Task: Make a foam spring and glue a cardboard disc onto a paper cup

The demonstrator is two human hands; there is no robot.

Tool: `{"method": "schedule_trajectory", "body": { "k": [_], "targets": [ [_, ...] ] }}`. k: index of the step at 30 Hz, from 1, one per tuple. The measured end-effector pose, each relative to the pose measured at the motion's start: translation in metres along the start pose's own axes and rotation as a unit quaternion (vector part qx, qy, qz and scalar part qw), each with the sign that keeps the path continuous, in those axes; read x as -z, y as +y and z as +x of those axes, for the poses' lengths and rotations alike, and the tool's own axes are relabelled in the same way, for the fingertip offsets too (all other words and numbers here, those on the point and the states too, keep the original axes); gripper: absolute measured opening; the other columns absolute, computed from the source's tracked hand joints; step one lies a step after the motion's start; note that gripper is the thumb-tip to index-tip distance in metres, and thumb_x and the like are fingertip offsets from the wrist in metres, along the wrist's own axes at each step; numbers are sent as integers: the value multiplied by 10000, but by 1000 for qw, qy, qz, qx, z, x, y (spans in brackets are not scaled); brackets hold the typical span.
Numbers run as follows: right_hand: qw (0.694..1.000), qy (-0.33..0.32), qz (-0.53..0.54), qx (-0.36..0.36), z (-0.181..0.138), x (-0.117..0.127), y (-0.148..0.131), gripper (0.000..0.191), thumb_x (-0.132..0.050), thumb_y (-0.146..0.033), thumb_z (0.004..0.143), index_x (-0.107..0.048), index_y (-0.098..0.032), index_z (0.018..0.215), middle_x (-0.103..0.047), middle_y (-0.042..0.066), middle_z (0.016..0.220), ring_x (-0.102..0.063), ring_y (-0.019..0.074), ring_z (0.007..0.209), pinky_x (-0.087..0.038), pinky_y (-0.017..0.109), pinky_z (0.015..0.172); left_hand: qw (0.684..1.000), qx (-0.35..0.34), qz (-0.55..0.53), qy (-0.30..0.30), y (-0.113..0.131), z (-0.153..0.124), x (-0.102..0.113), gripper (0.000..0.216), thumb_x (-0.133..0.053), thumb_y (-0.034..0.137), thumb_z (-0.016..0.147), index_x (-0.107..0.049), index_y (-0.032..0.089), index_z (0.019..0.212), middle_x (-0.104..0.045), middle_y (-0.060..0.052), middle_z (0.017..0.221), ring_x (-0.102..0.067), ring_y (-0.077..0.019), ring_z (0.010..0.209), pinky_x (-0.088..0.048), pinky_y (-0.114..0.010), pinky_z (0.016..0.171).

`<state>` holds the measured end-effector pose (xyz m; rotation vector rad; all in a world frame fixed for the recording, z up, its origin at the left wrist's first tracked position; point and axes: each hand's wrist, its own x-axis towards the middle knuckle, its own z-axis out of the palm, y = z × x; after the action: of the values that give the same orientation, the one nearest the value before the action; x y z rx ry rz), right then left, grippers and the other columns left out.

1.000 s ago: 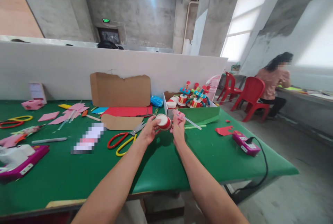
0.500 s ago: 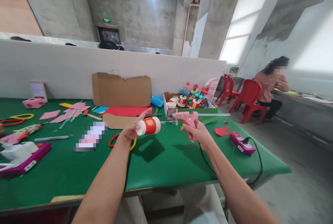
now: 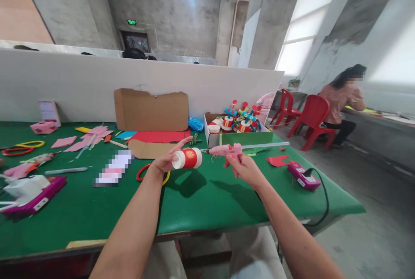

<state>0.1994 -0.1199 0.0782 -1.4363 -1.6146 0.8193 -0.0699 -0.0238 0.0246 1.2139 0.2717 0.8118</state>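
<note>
My left hand grips a red and white paper cup, held on its side above the green table with its bottom facing right. My right hand is closed on the handle of a pink glue gun. The gun's nozzle points left, almost touching the cup's bottom. A clear glue stick sticks out of the gun's back to the right.
Red and yellow scissors lie under the left hand. Behind stand brown cardboard, red paper and a white box of finished cup toys. A pink power strip with black cord lies right. A person sits on red chairs far right.
The right hand has swung the glue gun from beside the cup out to the right, then brought its nozzle back to the cup's bottom. The left hand turned the cup onto its side.
</note>
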Motion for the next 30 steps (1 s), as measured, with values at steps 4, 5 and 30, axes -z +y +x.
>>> {"method": "schedule_trajectory", "body": {
  "k": [4,5,30],
  "targets": [
    [1000,-2,7,0,-1,-3,-3,478,-473,-614,796,-587,-173,653,-423,-53,370,-403,94,359,-355,225,422,1000,-14,-4,1,-2,0,2,1023,-738,348,554,-281,203,1458,-559,-161,1275,-628,-299,995,-500,-373,821],
    [1000,-4,13,2,-2,-4,-4,487,-470,-628,791,-579,-176,649,-422,-54,374,-400,94,359,-353,226,421,1000,-16,-7,4,-3,0,2,1014,-732,340,559,-285,199,1457,-563,-161,1272,-629,-299,997,-499,-372,825],
    [999,-2,-48,0,-5,-8,-9,413,-453,-526,847,-521,-198,606,-451,-40,419,-461,111,397,-365,227,456,1000,-15,-19,-6,-8,2,13,1013,-709,343,583,-256,164,1471,-611,-179,1212,-645,-307,976,-493,-411,848]
  ]
}}
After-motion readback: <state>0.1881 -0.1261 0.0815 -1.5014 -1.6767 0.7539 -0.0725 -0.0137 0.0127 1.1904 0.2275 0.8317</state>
